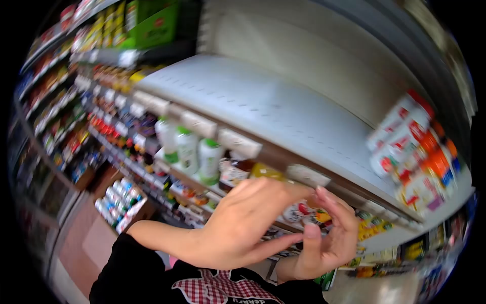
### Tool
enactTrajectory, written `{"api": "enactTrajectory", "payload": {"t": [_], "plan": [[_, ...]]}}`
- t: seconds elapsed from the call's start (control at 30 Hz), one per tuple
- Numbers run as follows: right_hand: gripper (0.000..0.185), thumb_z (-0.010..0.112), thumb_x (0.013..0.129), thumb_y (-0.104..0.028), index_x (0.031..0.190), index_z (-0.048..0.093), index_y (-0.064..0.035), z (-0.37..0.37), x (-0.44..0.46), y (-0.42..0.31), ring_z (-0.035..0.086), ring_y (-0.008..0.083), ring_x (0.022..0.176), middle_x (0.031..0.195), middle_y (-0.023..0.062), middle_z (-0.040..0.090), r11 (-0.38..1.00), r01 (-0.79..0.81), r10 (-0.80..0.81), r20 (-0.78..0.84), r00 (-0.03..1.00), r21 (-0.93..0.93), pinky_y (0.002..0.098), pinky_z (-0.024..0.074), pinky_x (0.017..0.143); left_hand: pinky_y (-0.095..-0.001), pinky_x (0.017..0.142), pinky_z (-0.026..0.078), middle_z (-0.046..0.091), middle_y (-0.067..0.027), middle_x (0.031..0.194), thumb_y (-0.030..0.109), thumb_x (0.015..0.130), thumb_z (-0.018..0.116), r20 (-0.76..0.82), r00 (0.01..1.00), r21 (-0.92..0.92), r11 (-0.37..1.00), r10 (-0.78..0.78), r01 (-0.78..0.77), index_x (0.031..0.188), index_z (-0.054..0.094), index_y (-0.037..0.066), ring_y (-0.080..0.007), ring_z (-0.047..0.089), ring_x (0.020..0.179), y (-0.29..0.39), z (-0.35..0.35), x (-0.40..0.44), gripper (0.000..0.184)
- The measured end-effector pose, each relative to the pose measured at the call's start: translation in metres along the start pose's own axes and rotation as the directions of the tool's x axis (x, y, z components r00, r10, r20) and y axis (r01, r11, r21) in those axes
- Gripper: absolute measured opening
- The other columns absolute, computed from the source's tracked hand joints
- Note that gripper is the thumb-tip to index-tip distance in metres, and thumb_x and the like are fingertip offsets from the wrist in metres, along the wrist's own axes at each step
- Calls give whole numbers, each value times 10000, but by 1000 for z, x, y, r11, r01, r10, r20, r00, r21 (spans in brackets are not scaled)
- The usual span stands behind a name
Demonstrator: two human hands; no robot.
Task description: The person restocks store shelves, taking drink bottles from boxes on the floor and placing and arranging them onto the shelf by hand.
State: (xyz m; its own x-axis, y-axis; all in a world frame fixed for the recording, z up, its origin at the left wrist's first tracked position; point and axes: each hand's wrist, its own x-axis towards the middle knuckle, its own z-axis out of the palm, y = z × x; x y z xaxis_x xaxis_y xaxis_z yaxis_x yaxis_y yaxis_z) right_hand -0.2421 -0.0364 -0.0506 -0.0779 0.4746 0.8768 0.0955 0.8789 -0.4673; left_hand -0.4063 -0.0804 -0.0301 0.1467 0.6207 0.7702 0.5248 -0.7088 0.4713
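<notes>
My left hand [243,220] reaches in from the left, its back towards me and its thumb apart from the fingers. Facing it is my right hand [331,240], palm side partly visible, fingers raised and thumb up. The fingertips of both hands meet or nearly meet, with a gap between the palms. Nothing held shows in either hand. Behind them runs the front edge of a white shelf [238,81]. White bottles with green caps [186,149] stand on the level below, just beyond my left hand.
Red, white and orange packs [415,152] stand at the shelf's right end. A green display box [152,25] sits at upper left. On the floor, an open carton [137,212] holds several bottles or cans. More stocked shelves [55,96] line the left side.
</notes>
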Motion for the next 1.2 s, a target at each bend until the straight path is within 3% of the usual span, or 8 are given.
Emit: {"api": "enactTrajectory", "payload": {"t": [0.2, 0.37, 0.53, 0.63, 0.83, 1.03, 1.17, 1.2], "plan": [[377, 772, 763, -105, 1089, 661, 48, 70, -16, -8, 696, 308, 910, 1068, 233, 701, 976, 45, -104, 272, 957, 212, 348, 550, 796, -363, 796, 496, 668, -143, 1107, 104, 769, 803, -76, 991, -39, 994, -107, 104, 1161, 642, -31, -294, 648, 934, -12, -57, -69, 445], [304, 773, 762, -91, 1038, 700, 15, 155, -35, -25, 701, 305, 891, 1056, 213, 712, 949, -75, -72, 440, 895, 308, 343, 547, 786, -376, 806, 500, 664, -157, 1071, 100, 778, 797, -184, 953, -52, 970, -242, 236, 1132, 636, -41, -314, 638, 927, -33, -113, -129, 413], [278, 767, 772, -69, 1030, 707, 17, 240, -60, -44, 694, 303, 920, 1065, 191, 715, 936, -171, -51, 595, 802, 309, 349, 534, 806, -387, 825, 505, 657, -149, 1011, 135, 817, 765, -320, 822, -168, 882, -471, 440, 1113, 628, -11, -323, 637, 931, -62, -163, -194, 358], [261, 760, 785, -58, 1029, 705, 17, 287, -78, -57, 684, 302, 929, 1063, 178, 715, 929, -227, -24, 657, 753, 294, 352, 526, 825, -359, 859, 513, 689, -142, 1057, 108, 806, 768, -364, 667, -202, 754, -651, 625, 1124, 657, -7, -285, 666, 980, -82, -187, -238, 357], [260, 758, 784, -48, 1033, 706, 7, 368, -124, -75, 679, 299, 925, 1062, 166, 717, 915, -326, 18, 784, 621, 238, 354, 522, 822, -340, 826, 537, 713, -138, 969, 110, 846, 714, -528, 272, -275, 465, -805, 842, 1078, 662, -6, -229, 695, 899, -176, -196, -376, 265], [278, 759, 762, -7, 1036, 709, 0, 432, -169, -86, 684, 291, 941, 1064, 153, 719, 910, -385, 51, 883, 467, 151, 357, 522, 847, -387, 776, 544, 721, -148, 893, 224, 798, 757, -542, -237, -362, -30, -806, 932, 977, 685, 13, -274, 705, 845, -290, -169, -589, 286], [278, 750, 774, 5, 1049, 706, 0, 466, -198, -86, 685, 286, 949, 1067, 151, 718, 888, -454, 123, 921, 371, 65, 353, 522, 850, -452, 821, 531, 713, -220, 938, 278, 763, 767, -613, -393, -345, -215, -685, 914, 985, 694, -43, -370, 686, 895, -346, -159, -683, 397], [275, 748, 778, 7, 1049, 706, 1, 472, -205, -84, 685, 287, 950, 1068, 151, 718, 883, -467, 141, 927, 348, 41, 353, 522, 850, -421, 815, 532, 715, -211, 947, 277, 763, 775, -612, -419, -332, -263, -670, 906, 1003, 693, -38, -327, 688, 888, -357, -158, -696, 404]]}}
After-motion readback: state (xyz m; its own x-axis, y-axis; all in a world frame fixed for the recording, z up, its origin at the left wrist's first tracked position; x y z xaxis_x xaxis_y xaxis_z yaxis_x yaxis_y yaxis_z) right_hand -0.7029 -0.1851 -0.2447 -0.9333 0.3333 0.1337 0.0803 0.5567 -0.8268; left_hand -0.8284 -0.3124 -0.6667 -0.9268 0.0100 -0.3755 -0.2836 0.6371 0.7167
